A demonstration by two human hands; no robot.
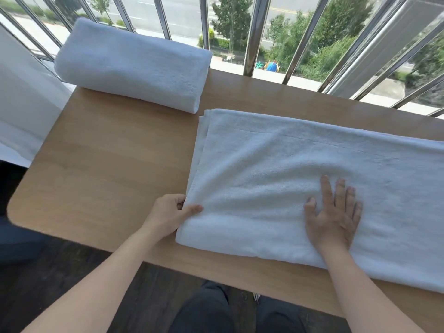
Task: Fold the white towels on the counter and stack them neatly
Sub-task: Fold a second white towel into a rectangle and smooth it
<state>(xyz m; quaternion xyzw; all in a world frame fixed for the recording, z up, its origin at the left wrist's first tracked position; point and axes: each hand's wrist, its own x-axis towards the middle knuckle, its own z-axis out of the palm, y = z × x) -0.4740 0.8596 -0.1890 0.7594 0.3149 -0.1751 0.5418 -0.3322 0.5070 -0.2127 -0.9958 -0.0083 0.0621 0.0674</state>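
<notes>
A long white towel [300, 159], folded lengthwise into a strip, lies across the right half of the wooden counter [108, 164] and runs off the right edge of view. My left hand [170, 215] pinches its near left corner, thumb on top and fingers under the layers. My right hand [334, 215] lies flat on the towel with fingers spread, pressing it down near the front edge. A second white towel [132, 63], folded into a thick bundle, rests at the far left of the counter by the window.
Slanted metal window bars [252, 44] run along the counter's far side, with trees and a street outside. A white wall panel [21, 104] stands at the left. The counter's rounded front left corner and dark floor are near my legs.
</notes>
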